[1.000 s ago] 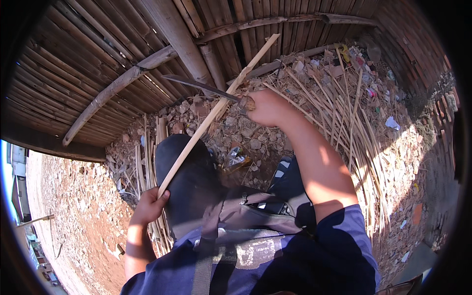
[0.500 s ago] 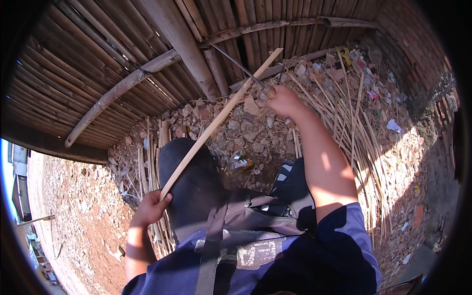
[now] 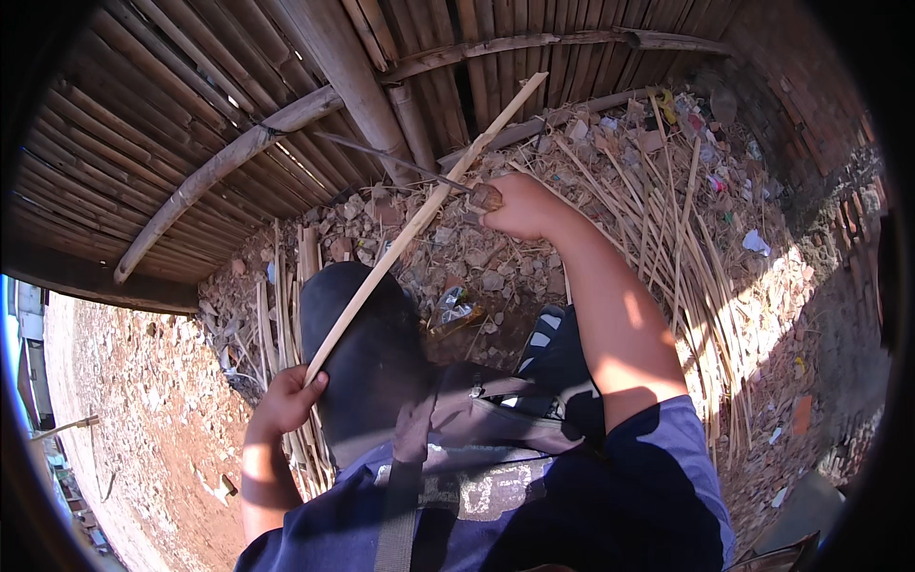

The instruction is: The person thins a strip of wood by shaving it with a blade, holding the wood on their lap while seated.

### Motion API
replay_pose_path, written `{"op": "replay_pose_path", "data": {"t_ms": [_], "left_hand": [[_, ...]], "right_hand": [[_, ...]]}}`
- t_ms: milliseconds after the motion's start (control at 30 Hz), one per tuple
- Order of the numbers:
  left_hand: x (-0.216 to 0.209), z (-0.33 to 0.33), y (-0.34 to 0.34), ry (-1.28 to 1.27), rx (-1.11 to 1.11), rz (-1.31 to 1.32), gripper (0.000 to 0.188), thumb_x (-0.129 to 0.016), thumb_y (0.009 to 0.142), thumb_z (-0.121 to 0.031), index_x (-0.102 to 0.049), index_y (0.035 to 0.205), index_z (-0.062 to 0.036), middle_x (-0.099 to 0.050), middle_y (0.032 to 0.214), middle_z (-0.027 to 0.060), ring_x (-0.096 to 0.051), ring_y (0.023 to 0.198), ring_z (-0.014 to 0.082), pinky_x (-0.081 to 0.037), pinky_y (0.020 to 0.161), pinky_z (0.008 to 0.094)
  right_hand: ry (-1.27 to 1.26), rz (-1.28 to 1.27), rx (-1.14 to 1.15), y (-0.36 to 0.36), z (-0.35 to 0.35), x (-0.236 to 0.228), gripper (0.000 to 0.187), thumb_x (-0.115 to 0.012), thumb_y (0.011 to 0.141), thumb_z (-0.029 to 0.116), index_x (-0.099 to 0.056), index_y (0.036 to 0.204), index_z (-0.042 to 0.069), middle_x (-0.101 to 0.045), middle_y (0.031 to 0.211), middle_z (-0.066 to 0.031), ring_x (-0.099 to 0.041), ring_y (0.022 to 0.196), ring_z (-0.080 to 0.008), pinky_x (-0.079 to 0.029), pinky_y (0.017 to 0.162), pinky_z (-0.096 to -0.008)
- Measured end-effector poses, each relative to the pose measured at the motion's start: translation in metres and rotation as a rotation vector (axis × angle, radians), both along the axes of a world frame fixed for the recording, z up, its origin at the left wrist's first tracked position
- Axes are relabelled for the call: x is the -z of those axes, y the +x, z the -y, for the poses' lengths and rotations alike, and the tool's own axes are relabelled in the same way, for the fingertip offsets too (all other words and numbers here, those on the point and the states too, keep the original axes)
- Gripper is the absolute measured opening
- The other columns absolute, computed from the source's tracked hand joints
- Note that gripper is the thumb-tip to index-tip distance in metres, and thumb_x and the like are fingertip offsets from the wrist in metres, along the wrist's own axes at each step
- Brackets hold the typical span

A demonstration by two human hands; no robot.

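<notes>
My left hand [image 3: 286,400] is closed around the near end of a long, pale bamboo strip [image 3: 386,265]. The strip slants up and to the right, passing over my dark-clad knee [image 3: 357,324]. In my right hand [image 3: 524,205], fingers wrapped round its brown wooden handle, is a long, thin-bladed knife [image 3: 381,153]. Its blade points left and away from me and crosses the strip in the upper half. Whether the edge is cutting into the strip I cannot tell.
Split bamboo strips lie in a bundle [image 3: 681,257] at the right, and more [image 3: 272,319] lie left of my knee. Ahead stands a bamboo slat wall [image 3: 191,124] with round poles. Rubble and a crumpled clear wrapper [image 3: 457,310] cover the ground. A brick wall [image 3: 810,114] rises at right.
My right hand has moved left and toward me, bringing the knife down along the strip. The blade now lies flatter, its tip farther left. My left hand keeps its hold almost in place.
</notes>
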State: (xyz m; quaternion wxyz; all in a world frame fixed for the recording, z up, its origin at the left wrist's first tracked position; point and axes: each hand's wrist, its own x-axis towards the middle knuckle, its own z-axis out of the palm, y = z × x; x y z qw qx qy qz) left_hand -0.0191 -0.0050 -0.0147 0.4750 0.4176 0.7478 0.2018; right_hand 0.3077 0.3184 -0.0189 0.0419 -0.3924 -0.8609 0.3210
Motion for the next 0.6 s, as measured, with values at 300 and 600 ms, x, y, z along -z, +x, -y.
{"op": "replay_pose_path", "data": {"t_ms": [300,600], "left_hand": [[0.002,0.006,-0.007,-0.072,0.031,-0.112,0.044,-0.065,0.099,-0.042,-0.063,0.083,-0.0015,-0.053,0.066,-0.0045,-0.044,0.062,0.0081,-0.039,0.056,0.0296],[0.004,0.001,-0.004,-0.001,-0.033,0.071,0.042,-0.065,0.1,-0.041,-0.063,0.085,-0.0024,-0.055,0.07,-0.0062,-0.046,0.066,0.0072,-0.039,0.058,0.0283]], "right_hand": [[0.097,-0.017,0.164,-0.011,0.026,-0.014,0.038,-0.074,0.074,0.025,-0.071,0.107,0.007,-0.071,0.097,-0.0206,-0.068,0.095,-0.0396,-0.054,0.083,-0.0454],[-0.142,-0.109,0.385,0.028,-0.032,0.025,0.038,-0.07,0.077,0.026,-0.072,0.111,0.009,-0.072,0.106,-0.0192,-0.068,0.099,-0.0387,-0.053,0.086,-0.0441]]}}
